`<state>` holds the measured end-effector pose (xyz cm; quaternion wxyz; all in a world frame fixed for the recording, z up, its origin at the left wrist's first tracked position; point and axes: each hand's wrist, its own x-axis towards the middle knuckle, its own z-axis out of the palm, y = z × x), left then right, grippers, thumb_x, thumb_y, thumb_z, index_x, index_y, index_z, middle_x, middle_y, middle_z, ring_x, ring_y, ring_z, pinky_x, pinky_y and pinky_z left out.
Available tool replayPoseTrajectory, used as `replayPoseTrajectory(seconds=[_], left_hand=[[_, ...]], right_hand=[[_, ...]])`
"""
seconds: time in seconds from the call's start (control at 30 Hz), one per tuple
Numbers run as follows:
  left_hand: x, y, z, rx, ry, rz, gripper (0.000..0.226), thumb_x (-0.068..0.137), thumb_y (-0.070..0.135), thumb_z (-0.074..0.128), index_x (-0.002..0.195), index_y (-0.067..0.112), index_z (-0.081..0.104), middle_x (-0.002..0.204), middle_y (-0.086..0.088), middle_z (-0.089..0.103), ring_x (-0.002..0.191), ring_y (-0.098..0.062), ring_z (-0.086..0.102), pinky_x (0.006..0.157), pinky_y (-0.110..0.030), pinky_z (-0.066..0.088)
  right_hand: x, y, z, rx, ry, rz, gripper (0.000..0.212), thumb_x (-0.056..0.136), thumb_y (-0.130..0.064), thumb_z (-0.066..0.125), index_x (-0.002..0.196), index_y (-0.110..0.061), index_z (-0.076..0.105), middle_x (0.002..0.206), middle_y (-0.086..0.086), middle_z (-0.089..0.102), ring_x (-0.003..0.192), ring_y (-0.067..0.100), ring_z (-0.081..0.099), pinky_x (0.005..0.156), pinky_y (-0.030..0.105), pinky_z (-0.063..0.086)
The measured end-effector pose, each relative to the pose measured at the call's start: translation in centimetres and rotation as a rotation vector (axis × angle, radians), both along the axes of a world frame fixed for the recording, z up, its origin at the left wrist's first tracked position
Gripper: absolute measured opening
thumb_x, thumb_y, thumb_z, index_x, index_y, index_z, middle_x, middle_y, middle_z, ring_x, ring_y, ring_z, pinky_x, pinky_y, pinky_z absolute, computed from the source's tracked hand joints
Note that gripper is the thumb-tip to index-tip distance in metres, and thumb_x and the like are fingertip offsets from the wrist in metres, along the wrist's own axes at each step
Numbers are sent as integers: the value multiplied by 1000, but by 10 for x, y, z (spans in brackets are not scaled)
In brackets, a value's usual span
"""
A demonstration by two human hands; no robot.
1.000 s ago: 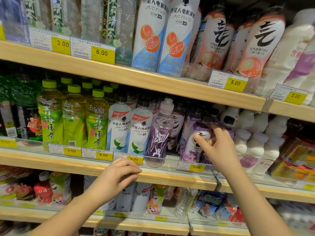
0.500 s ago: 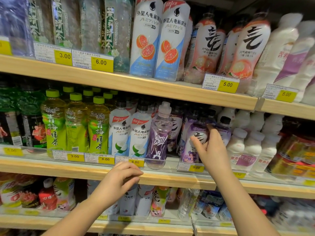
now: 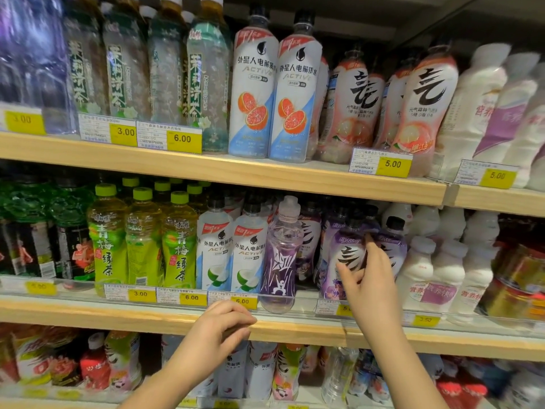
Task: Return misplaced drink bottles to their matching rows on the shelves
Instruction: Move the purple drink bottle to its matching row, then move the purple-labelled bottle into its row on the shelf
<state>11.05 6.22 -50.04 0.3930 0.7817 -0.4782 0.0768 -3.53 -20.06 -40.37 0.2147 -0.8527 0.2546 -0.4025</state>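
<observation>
A clear purple bottle point(image 3: 281, 255) with a pale sports cap stands upright at the front of the middle shelf point(image 3: 118, 317), with a white figure printed low on it. White coconut bottles point(image 3: 249, 258) stand at its 9 o'clock. At its 3 o'clock, the front purple-label bottle point(image 3: 343, 255) stands upright, pinched by the right hand point(image 3: 371, 284).

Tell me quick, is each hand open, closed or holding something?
Left hand: open, loosely curled by the shelf edge, holding nothing.
Right hand: touching the purple bottles; grip cannot be told.
</observation>
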Motion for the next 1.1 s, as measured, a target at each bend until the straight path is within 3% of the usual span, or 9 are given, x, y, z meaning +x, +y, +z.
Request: replayPoseTrajectory(seconds=[0.07, 0.13, 0.27, 0.37, 0.43, 0.57, 0.8, 0.9, 1.1], left_hand=[[0, 0, 0, -3, -9, 2, 20, 90, 36, 69, 109, 44, 71, 113, 31, 58, 116, 0, 52, 96, -19, 43], [0, 0, 1, -10, -2, 5, 20, 91, 35, 69, 108, 45, 70, 113, 31, 58, 116, 0, 52, 96, -19, 43], [-6, 0, 7, -25, 33, 15, 16, 92, 33, 68, 103, 43, 71, 110, 27, 61, 115, -1, 54, 97, -21, 42], [-8, 1, 13, -32, 84, -1, 14, 91, 33, 69, 102, 42, 72, 108, 25, 63, 114, -2, 56, 97, -23, 44], [-10, 0, 20, -40, 143, -1, 14, 90, 36, 70, 103, 41, 71, 106, 24, 65, 110, 0, 59, 96, -23, 47], [-25, -10, 46, -175, 344, 90, 12, 88, 38, 71, 100, 38, 71, 99, 24, 71, 96, 3, 66, 90, -27, 55], [-44, -46, 124, -379, 123, 95, 45, 88, 42, 69, 130, 37, 53, 115, 21, 50, 101, 2, 60, 77, -8, 49], [-44, -68, 144, -264, 62, 123, 64, 90, 37, 69, 144, 23, 38, 123, 10, 42, 92, 5, 60, 73, -4, 46], [-38, -95, 153, -86, 27, 323, 33, 94, 39, 64, 103, 24, 36, 102, 2, 45, 73, -3, 55, 54, -15, 35]], right_hand=[[-2, 8, -9, 4, -44, 11, 70, 102, -29, 60, 161, -15, 24, 162, 4, 29, 84, 7, 65, 74, 41, 58], [-6, 17, -18, 12, -97, 39, 70, 102, -21, 60, 162, -20, 23, 160, -4, 27, 86, 2, 64, 72, 37, 58], [-20, 33, -42, 51, -95, 52, 72, 101, -30, 61, 161, -26, 22, 147, -11, 36, 106, -7, 56, 77, 31, 54], [-29, 47, -64, 34, -39, 107, 62, 99, -37, 60, 155, -32, 34, 130, -24, 45, 115, -17, 44, 82, 22, 43], [-30, 51, -77, 25, 25, 167, 50, 100, -39, 59, 147, -36, 45, 121, -33, 47, 117, -11, 46, 87, 22, 44], [-28, 53, -93, 47, 55, 205, 33, 99, -31, 66, 132, -30, 63, 118, -27, 57, 119, 3, 54, 96, 26, 46], [-27, 53, -113, -29, 5, 185, 23, 91, -22, 78, 114, -26, 76, 116, -21, 64, 117, 10, 56, 97, 29, 49], [-26, 58, -119, -117, 38, 137, 30, 86, -25, 82, 115, -27, 77, 118, -19, 65, 116, 6, 54, 91, 22, 47], [-28, 51, -126, -102, 46, 176, 32, 92, -27, 76, 123, -32, 73, 125, -24, 61, 124, 0, 47, 90, 12, 39]])
